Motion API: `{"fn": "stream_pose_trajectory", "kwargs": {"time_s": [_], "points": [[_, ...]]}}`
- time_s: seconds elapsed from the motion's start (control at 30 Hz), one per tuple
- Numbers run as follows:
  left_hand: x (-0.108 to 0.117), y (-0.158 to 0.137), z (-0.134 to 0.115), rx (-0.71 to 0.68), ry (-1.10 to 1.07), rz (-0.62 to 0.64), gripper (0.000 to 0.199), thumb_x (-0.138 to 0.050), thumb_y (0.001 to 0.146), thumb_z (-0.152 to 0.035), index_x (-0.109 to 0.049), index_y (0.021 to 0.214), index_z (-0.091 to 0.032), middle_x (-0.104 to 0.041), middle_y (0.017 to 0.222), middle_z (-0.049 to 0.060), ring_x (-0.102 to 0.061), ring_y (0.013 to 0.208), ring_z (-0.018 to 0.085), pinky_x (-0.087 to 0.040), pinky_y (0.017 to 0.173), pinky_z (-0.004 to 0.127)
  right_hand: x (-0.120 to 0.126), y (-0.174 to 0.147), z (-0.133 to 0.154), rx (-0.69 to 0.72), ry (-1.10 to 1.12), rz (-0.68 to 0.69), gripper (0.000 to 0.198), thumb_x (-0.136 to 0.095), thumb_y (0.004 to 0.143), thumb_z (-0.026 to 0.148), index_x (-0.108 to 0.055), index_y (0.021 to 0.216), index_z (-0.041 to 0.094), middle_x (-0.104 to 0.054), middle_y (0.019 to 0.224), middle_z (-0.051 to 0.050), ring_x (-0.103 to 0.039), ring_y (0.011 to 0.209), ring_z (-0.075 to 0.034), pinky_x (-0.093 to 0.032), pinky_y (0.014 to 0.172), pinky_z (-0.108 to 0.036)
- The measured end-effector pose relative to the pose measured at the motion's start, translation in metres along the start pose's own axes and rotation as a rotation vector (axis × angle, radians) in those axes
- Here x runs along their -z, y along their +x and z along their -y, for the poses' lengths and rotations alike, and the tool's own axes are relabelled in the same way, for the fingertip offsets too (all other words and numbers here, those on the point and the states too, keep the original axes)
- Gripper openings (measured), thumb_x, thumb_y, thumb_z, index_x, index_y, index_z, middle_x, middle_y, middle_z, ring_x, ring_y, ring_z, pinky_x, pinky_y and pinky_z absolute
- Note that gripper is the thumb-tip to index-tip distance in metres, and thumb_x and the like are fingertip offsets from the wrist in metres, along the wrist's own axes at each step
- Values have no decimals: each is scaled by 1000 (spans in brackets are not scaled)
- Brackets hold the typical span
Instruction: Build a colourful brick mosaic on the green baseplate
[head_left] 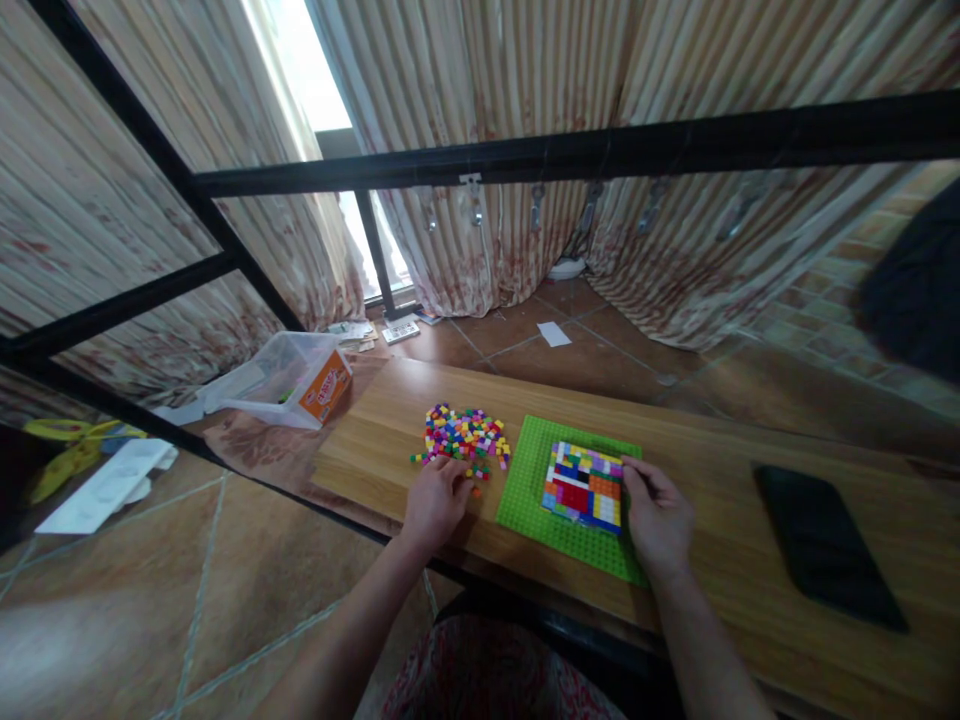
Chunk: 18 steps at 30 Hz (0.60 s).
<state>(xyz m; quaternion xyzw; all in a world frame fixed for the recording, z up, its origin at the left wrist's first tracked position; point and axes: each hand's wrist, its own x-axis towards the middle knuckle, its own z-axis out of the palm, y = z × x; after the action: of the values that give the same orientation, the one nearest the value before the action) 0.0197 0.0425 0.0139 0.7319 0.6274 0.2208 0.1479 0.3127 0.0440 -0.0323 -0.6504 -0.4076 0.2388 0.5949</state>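
Observation:
A green studded baseplate [525, 480] lies on the wooden table, with a low block of multicoloured toy bricks [574, 495] built up on it. At the block's upper right corner, my right hand [660, 515] has its thumb and index finger closed on the edge. Left of the baseplate is a loose pile of small coloured toy bricks [465, 430]. My left hand [436, 500] rests at the near side of this pile with fingers curled together. Whatever is between those left fingertips is hidden.
A black phone-like slab [829, 545] lies at the right of the wooden table [712, 500]. Beyond the table's left end stands a clear plastic box [281, 380] with an orange label. A black metal rail [525, 158] with hanging clips crosses ahead, before striped curtains [510, 80].

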Motion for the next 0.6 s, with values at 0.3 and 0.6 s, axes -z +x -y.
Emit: {"fn": "stream_pose_trajectory", "kwargs": {"time_s": [0.3,0.6], "points": [[-2,9,-4,-5,-35,-29,19,-47,90,-23,-66,89,-21,-66,90,4,-61,86,17,-45,77,27,-2,-2,6,0,5,-1,33,-60,79,46,-72,92,18,-71,94,-9,-65,86,-22,-49,83,-40],[-11,38,-68,-179,-340,-23,7,-57,82,-14,-62,79,-18,-63,77,-1,-59,73,11,-45,69,22,-4,0,3,-3,51,4,29,-60,79,45,-72,88,19,-71,93,-8,-64,87,-21,-49,83,-39]]}}
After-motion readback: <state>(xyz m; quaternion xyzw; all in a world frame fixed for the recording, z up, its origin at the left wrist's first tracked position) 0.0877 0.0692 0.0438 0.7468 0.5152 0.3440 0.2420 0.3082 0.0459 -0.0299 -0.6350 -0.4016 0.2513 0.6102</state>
